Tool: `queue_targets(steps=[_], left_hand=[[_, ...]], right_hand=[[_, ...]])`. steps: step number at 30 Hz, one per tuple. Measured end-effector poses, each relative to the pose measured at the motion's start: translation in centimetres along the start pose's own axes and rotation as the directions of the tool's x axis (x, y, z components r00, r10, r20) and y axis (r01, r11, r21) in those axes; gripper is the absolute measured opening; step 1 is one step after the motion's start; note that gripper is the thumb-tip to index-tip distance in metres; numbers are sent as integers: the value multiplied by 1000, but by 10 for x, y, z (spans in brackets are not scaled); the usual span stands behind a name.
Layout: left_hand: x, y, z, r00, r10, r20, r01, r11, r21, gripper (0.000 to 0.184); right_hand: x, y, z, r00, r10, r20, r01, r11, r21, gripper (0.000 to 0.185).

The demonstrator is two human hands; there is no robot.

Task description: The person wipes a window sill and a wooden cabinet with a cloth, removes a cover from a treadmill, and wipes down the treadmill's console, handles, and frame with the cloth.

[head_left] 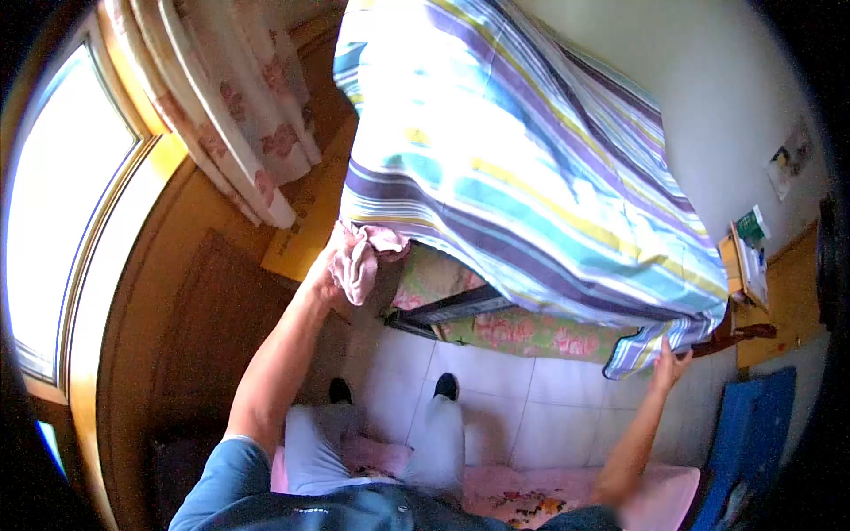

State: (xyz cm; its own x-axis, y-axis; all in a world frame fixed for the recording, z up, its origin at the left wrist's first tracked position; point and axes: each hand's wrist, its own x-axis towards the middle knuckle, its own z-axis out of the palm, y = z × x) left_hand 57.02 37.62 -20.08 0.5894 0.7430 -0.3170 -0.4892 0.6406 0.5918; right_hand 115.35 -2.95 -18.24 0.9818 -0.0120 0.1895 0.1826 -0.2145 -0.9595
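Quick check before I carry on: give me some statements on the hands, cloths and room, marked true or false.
1. The left hand holds a pink cloth. True.
2. The right hand is up by the window. False: it is at the lower edge of the striped sheet.
3. The floor is dark carpet. False: pale tiles show.
4. The flowered curtain hangs beside the window. True.
5. Both feet are bare. False: dark shoes show.

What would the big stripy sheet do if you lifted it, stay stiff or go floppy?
The striped sheet would probably go floppy, since its lower edge bends in soft waves near the right hand. It's likely light for its size, as it looks like thin cloth, but it spreads so wide it might be awkward to gather.
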Motion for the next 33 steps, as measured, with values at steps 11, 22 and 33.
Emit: queue_targets(steps=[11,22,33], left_hand=[[-96,24,103,912,304,-276,-303,952,48,23],[-123,215,322,701,700,133,-692,624,363,31],[-29,309,328,733,678,52,-649,676,349,27]], right_hand=[[14,-88,-94,991,-50,124,73,979,-191,44],[146,-297,-25,964,-190,189,65,851,520,57],[182,-357,100,890,-428,156,278,781,559,43]])
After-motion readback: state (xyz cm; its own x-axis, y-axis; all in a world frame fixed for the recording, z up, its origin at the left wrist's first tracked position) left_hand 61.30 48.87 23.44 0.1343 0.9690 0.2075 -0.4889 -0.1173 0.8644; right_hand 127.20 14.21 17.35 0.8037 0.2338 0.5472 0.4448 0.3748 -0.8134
